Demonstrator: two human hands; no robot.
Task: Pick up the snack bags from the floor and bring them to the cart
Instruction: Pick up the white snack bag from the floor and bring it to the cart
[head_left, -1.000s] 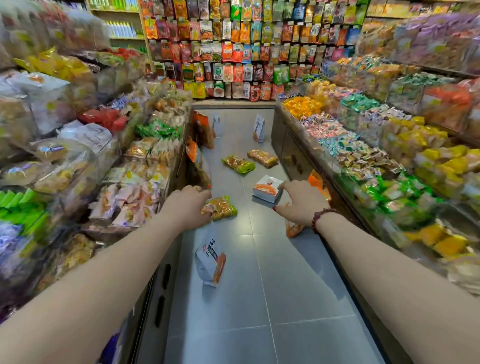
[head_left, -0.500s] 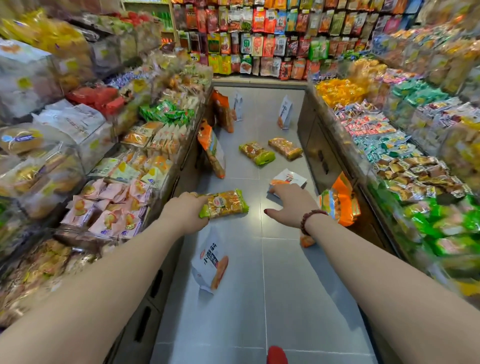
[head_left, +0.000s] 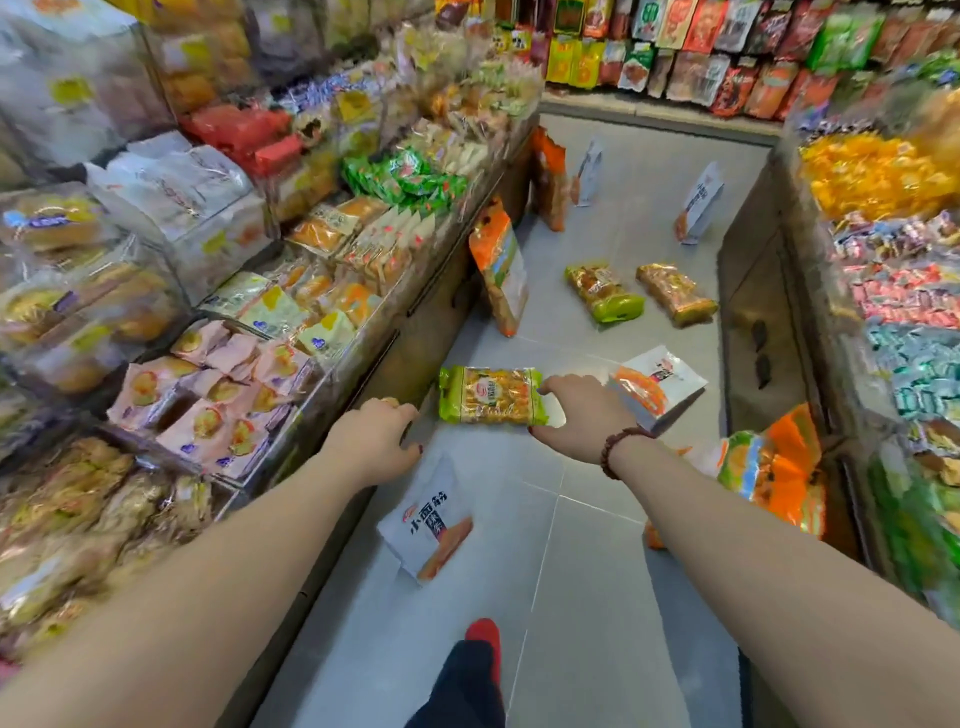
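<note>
Right hand (head_left: 582, 415) pinches green bag (head_left: 491, 395) at its right end, long axis left-right; left hand (head_left: 374, 436) curled empty, just left.

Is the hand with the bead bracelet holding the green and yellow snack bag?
Yes, the right hand grips one end of the green-yellow snack bag.

A green-and-yellow snack bag (head_left: 491, 395) is held level above the grey floor, gripped at its right end. Below it lies a white bag with an orange picture (head_left: 427, 525); another white one (head_left: 657, 382) lies just right. Further off — two clear bags, green-ended (head_left: 602, 292) and orange (head_left: 675, 293) — lie flat, side by side.
</note>
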